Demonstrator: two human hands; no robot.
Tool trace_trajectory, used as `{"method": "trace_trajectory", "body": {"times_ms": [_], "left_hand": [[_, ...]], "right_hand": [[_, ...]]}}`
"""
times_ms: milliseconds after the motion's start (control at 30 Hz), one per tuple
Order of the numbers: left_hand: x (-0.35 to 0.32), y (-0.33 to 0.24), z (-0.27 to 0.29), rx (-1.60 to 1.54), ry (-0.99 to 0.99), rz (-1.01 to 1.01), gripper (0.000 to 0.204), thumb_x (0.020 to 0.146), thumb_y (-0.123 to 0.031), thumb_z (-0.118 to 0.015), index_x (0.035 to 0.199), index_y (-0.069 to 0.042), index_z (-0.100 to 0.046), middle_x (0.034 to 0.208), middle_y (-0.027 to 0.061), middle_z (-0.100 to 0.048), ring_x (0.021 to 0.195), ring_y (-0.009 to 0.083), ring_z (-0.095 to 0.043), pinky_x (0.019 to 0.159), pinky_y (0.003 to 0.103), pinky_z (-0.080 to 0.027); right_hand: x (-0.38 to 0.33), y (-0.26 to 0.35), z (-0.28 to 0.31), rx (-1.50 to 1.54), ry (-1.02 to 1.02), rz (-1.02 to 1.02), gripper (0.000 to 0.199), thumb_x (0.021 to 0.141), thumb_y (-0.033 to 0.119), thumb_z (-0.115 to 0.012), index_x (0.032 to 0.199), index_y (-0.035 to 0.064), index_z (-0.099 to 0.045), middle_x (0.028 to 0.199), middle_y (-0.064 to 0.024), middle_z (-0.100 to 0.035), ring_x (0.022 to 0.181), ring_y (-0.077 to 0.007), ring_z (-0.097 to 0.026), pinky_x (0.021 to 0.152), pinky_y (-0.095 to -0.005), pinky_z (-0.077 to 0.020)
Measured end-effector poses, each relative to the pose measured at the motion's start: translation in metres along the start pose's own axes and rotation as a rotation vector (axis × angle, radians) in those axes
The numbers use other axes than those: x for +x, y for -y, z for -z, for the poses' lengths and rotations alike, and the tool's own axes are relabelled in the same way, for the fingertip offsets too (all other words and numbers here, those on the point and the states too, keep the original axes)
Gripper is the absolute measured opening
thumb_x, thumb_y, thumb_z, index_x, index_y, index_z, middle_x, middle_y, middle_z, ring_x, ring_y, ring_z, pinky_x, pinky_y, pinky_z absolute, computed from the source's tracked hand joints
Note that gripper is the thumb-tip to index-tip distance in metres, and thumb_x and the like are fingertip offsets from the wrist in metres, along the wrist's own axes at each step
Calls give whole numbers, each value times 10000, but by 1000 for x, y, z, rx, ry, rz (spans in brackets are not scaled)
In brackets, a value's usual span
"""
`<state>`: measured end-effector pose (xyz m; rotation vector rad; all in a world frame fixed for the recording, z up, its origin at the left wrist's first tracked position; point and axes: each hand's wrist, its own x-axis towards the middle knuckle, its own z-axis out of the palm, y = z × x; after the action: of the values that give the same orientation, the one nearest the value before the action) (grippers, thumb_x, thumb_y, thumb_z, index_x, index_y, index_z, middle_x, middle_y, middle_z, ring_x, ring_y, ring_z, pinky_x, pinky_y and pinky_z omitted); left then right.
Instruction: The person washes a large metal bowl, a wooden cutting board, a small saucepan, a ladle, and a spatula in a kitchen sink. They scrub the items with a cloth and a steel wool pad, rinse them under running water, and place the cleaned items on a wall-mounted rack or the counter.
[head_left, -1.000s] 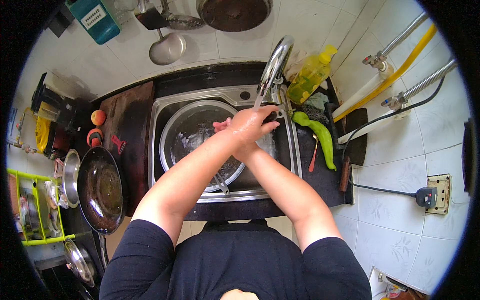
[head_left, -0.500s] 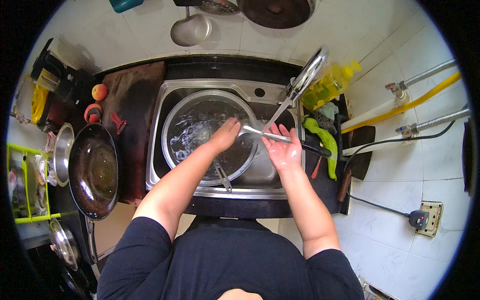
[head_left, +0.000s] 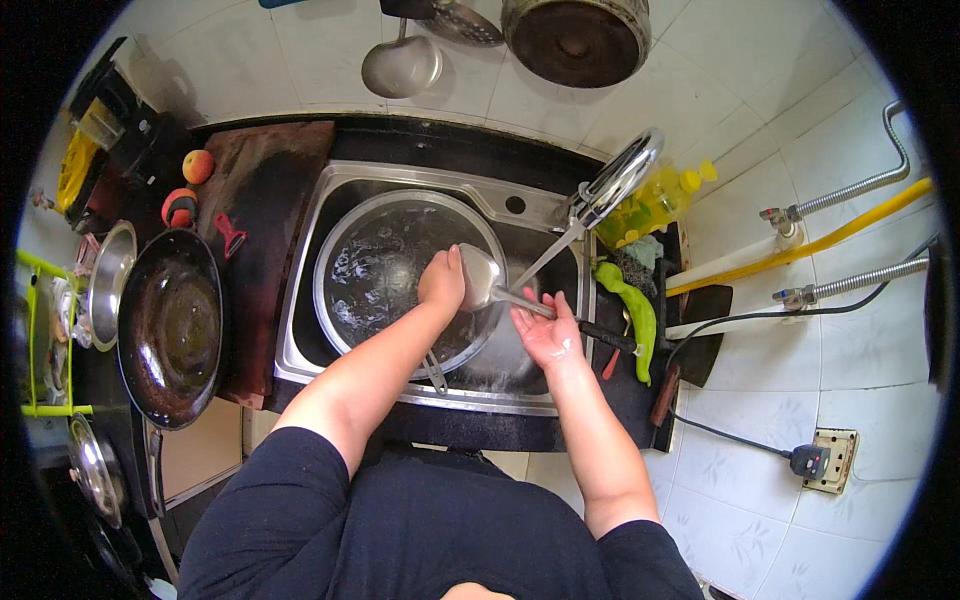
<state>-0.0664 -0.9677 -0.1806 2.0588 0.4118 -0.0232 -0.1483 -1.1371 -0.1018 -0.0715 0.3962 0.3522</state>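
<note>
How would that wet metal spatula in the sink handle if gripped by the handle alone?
The spatula is probably stiff: blade and thin shaft look like one metal piece. Likely slippery, since tap water runs over it. Possibly blade-heavy; the right hand supports the shaft while the left hand steadies the blade.

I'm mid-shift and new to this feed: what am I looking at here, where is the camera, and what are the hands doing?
There is no machine here. A wide fisheye camera on a person's head looks down, so the forearms enter from below and straight edges bend.

The left hand touches the blade of a metal spatula. The right hand holds its handle. Water from the tap runs onto it.

Below is a steel sink holding a large metal bowl. To the left, a dark wok, a wooden board and a peach. To the right, a green pepper and a yellow bottle. A ladle hangs on the tiled wall.
</note>
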Motion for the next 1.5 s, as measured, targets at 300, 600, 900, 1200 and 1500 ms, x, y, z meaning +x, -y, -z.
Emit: {"method": "trace_trajectory", "body": {"times_ms": [300, 600, 900, 1200, 1500], "left_hand": [[9, 24, 2, -931, 118, 65, 241, 836, -221, -478, 979, -42, -553, 997, 49, -582, 930, 173, -537, 804, 302, -404], [-19, 11, 4, 242, 221, -424, 468, 833, -194, -518, 1235, -2, -374, 1297, 186, -384, 1202, 329, -375, 967, 465, -323], [-5, -7, 13, 517, 378, -427, 715, 850, -495, -395, 1377, -52, -198, 1445, 159, -143, 1298, 364, -220, 1037, 462, -228], [-1, -9, 19, 258, 372, -79, 434, 894, -372, -360, 956, -32, -623, 1022, 210, -579, 950, 360, -554, 840, 435, -416], [-31, -12, -15, 521, 376, -349, 773, 806, -524, -462, 1312, 21, -252, 1217, 249, -456, 1078, 382, -497, 888, 422, -415]], "right_hand": [[78, 31, 68, -1477, 341, 213, 235, 871, 122, -435, 1094, 53, -410, 1156, -206, -502, 998, -386, -516, 860, -536, -417], [41, -18, -20, -853, 46, 360, 275, 843, 170, -486, 1080, 32, -474, 1037, -78, -538, 925, -185, -531, 803, -323, -449], [27, -53, -30, -761, -241, 328, 294, 912, 195, -430, 1158, 40, -475, 1156, -98, -508, 1038, -255, -498, 869, -393, -416], [-16, -66, -80, -757, -337, 293, 294, 909, 213, -432, 1151, 51, -476, 1148, -93, -505, 1032, -277, -486, 869, -411, -404], [-18, -64, -75, -757, -351, 303, 296, 907, 232, -434, 1143, 59, -478, 1137, -91, -503, 1021, -295, -477, 870, -426, -393]]}}
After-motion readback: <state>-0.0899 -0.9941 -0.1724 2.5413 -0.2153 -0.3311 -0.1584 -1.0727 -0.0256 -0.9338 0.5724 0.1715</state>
